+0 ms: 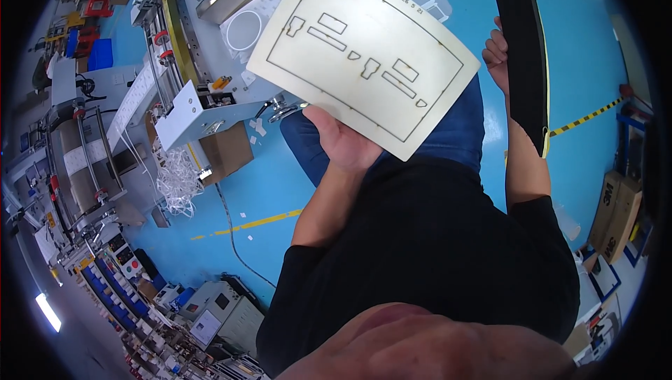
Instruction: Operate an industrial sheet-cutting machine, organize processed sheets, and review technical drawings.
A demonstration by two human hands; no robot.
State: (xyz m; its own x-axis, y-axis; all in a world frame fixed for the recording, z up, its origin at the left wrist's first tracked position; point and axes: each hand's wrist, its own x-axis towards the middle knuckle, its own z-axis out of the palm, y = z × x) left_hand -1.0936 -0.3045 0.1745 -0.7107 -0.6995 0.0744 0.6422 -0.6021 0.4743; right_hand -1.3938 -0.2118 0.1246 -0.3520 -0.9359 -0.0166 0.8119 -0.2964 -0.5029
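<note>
In the head view, a board [367,58] is held by its near edge in the left hand [346,145], the thumb lying beside that edge and the fingers hidden behind the board. To the right of the board, and apart from it, a panel [526,51] is grasped at its edge by the right hand [495,57], with the fingers bent.

Risks are judged as follows. As support for the board is seen at one edge only, a dip of its far side could be caused by a loose hold. Its marked face could be scuffed if the panel were swung against it. A knock against the machine [185,117], left of the board, could be caused by a wide turn. Footing could be upset by the cable [233,234] on the floor [210,257], below and left of the board.

The board is found to be flat, cream and smooth-looking; a dark rectangular outline is carried on it, with bars, small boxes and notched shapes enclosed. The panel is long and thin, matt black with a yellow rim; foam is suggested but cannot be confirmed. Below and left of the board, thin white strips are heaped in a tangle [177,180] beside a brown carton [227,152].
</note>
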